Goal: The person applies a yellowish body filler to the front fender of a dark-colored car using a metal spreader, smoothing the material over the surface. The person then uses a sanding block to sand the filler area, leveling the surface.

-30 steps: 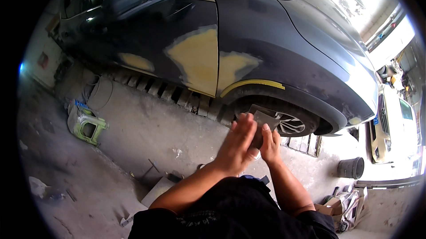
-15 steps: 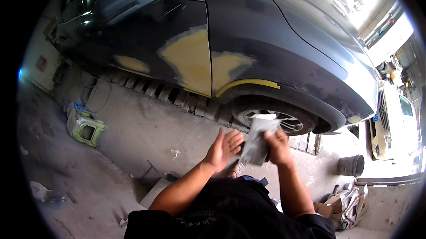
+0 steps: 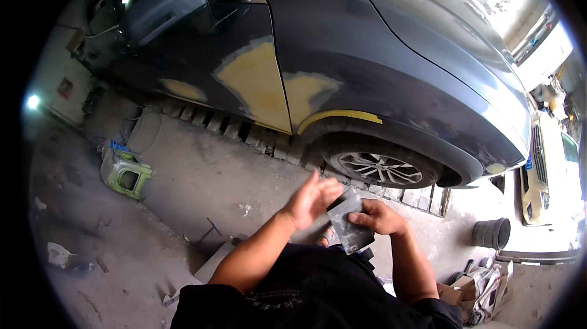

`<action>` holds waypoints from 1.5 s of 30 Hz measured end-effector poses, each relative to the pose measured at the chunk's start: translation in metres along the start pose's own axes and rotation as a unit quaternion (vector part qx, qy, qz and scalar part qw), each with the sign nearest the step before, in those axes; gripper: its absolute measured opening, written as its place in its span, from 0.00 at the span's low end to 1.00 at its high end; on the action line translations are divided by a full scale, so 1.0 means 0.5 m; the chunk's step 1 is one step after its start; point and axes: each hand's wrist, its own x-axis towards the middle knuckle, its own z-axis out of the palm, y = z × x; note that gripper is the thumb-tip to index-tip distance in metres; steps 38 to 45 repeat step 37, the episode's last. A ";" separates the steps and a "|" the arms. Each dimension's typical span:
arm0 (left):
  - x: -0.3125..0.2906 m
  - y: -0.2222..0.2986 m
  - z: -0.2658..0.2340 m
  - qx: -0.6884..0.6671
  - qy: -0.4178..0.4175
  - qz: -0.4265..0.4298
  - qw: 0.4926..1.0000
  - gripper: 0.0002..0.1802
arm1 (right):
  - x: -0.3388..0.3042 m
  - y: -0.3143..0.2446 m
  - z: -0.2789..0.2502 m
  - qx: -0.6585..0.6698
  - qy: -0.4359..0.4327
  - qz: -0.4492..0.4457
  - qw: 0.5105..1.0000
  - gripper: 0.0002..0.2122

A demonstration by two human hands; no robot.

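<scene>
My right hand point(image 3: 380, 216) grips a flat grey rectangular sanding block point(image 3: 351, 221), its thumb laid across the upper face. The block is tilted, its dark lower edge showing close to my black shirt. My left hand point(image 3: 309, 199) is open, with outstretched fingers slightly smeared by motion. Its fingertips are by the block's upper left corner; whether they touch it I cannot tell. Beyond both hands stands a dark grey car point(image 3: 342, 42). Yellowish filler patches cover part of its front door point(image 3: 260, 81) and fender point(image 3: 306, 92), and yellow tape point(image 3: 342, 113) follows the wheel arch.
The car's front wheel point(image 3: 382, 167) is just beyond my hands. A green and white frame-like object point(image 3: 127, 173) lies on the floor at left. At right are a dark bucket point(image 3: 491, 233), cardboard scraps point(image 3: 458, 291) and a beige vehicle point(image 3: 538, 176).
My right hand has brought the block lower and closer to my body. The white flap at its top no longer shows. My left hand has moved slightly up, toward the block's upper corner.
</scene>
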 end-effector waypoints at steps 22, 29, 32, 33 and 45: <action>-0.125 -0.396 -0.512 0.439 0.285 -0.219 0.823 0.50 | -0.242 0.647 -0.026 -0.442 -0.101 0.298 0.840 0.12; -0.145 -0.100 -0.337 0.265 0.173 -0.367 0.875 0.49 | -0.188 0.546 0.015 -0.501 -0.109 0.239 0.824 0.14; -0.120 0.066 -0.297 0.033 0.164 -0.088 0.982 0.27 | -0.171 0.587 0.007 -0.475 0.020 0.268 0.838 0.11; -0.100 0.095 -0.326 0.242 0.177 -0.034 0.953 0.27 | -0.180 0.653 0.000 -0.503 0.052 0.270 0.819 0.10; -0.027 0.206 -0.469 0.823 0.173 0.005 0.542 0.28 | -0.101 0.637 0.060 -0.290 0.214 0.398 0.844 0.21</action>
